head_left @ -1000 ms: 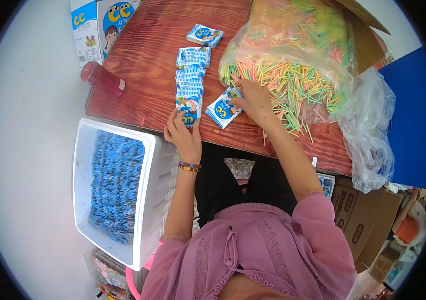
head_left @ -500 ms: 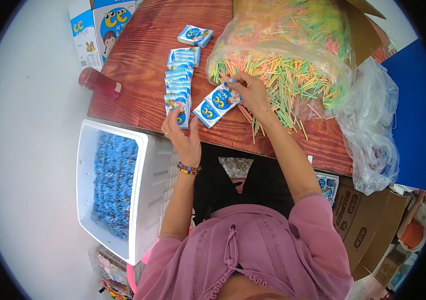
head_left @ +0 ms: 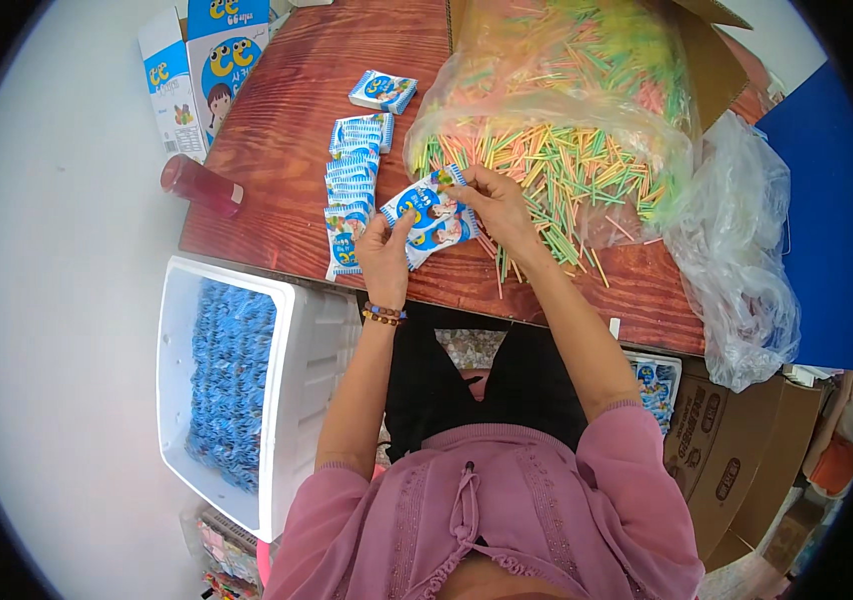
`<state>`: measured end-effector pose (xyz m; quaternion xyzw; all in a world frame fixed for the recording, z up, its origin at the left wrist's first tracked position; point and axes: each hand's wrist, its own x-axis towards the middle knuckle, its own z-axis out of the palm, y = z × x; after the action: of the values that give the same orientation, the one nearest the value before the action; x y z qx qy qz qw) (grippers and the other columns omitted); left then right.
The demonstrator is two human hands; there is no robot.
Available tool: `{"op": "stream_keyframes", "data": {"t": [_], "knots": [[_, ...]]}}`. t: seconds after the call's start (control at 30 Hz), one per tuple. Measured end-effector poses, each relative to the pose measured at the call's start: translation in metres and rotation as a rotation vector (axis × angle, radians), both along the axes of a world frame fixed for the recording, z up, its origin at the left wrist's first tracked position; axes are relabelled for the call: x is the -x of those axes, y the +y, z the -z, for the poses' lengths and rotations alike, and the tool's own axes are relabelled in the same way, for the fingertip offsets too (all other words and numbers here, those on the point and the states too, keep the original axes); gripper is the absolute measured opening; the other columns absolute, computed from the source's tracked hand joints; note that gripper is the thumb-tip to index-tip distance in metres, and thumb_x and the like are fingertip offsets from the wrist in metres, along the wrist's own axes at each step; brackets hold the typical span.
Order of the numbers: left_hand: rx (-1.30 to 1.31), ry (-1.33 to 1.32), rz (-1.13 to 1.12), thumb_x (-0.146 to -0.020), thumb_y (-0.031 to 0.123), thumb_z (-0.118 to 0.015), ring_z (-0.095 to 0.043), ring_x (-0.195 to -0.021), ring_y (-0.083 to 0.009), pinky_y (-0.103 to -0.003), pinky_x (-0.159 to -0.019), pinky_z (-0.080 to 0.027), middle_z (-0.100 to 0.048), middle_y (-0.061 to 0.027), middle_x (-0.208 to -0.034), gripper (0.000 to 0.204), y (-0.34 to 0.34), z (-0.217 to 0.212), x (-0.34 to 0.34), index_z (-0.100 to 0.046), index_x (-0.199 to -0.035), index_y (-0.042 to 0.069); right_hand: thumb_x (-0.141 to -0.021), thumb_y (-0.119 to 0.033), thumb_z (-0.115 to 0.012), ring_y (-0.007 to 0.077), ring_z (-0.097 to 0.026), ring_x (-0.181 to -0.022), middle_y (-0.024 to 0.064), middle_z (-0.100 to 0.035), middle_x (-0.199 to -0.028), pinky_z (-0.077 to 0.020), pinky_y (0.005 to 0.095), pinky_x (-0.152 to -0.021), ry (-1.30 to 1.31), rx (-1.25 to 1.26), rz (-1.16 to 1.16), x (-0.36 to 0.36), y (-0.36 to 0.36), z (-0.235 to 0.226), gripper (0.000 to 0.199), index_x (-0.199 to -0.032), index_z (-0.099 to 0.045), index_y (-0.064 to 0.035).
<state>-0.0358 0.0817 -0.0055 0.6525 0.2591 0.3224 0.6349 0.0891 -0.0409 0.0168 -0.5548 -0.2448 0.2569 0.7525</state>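
Note:
Both of my hands are over the near part of the table. Between them are small blue-and-white packets (head_left: 437, 222), at least two overlapping, tilted above the wood. My left hand (head_left: 385, 258) is closed with thumb and fingers on their left edge. At their upper right corner, my right hand (head_left: 499, 208) pinches them between thumb and fingers. Just left of these lies an overlapping row of similar packets (head_left: 351, 190), running away from me. A thicker packet or small stack (head_left: 384, 92) lies apart beyond the row's far end.
A clear bag (head_left: 557, 110) spills thin pastel sticks (head_left: 547, 175) onto the reddish wooden table (head_left: 292, 110). A pink bottle (head_left: 202, 186) lies at the left edge. Below stands a white foam box (head_left: 285, 400) packed with blue packets. Crumpled plastic (head_left: 742, 250) hangs at the right.
My left hand has left the row and moved right to grip the packets that my right hand holds. These now overlap more. The whole view has shifted slightly.

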Motion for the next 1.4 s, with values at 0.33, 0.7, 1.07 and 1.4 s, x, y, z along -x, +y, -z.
{"op": "stream_keyframes", "data": {"t": [0.33,0.7,1.07,1.4], "knots": [[-0.752,0.114,-0.179,-0.079,0.016,-0.075,-0.056,-0.088,-0.0207,-0.031,-0.077,-0.046,-0.06,-0.0129,-0.106,0.049,-0.007,-0.016,-0.002,-0.055,-0.119,-0.002,-0.085,-0.008,-0.066,0.0032,-0.049,-0.068,-0.0037,-0.058,-0.073,-0.0388,0.0205,-0.059,-0.374,-0.064,0.267,-0.018,-0.007,0.014,0.01,-0.09,-0.068,0.0006],[0.398,-0.243,0.247,-0.088,0.004,-0.063,-0.063,-0.08,-0.0075,-0.022,-0.072,-0.052,-0.068,-0.0054,-0.094,0.017,-0.043,-0.04,0.005,-0.066,-0.104,-0.002,-0.086,-0.008,-0.066,0.0053,-0.058,-0.078,0.0005,-0.065,-0.086,-0.0476,0.0222,-0.072,-0.05,-0.04,-0.064,0.009,-0.052,0.003,0.015,-0.098,-0.065,0.0002],[0.554,-0.268,0.192,-0.091,0.007,-0.061,-0.062,-0.084,-0.0075,-0.025,-0.076,-0.051,-0.067,-0.0034,-0.098,0.016,-0.067,-0.027,0.018,-0.065,-0.104,-0.001,-0.087,-0.01,-0.066,0.0027,-0.053,-0.076,-0.0029,-0.06,-0.078,-0.0428,0.0213,-0.068,0.051,0.007,-0.054,0.031,-0.075,-0.003,0.01,-0.085,-0.068,-0.0002],[0.739,-0.253,0.208,-0.094,0.015,-0.058,-0.065,-0.089,-0.0134,-0.029,-0.078,-0.054,-0.067,-0.0065,-0.101,0.018,-0.074,-0.027,0.021,-0.064,-0.104,0.0,-0.077,-0.008,-0.072,0.0205,-0.051,-0.113,0.009,-0.048,-0.129,-0.0447,0.0317,-0.089,-0.681,0.057,-0.061,0.032,-0.1,-0.026,0.032,-0.107,-0.062,-0.0052]]}}
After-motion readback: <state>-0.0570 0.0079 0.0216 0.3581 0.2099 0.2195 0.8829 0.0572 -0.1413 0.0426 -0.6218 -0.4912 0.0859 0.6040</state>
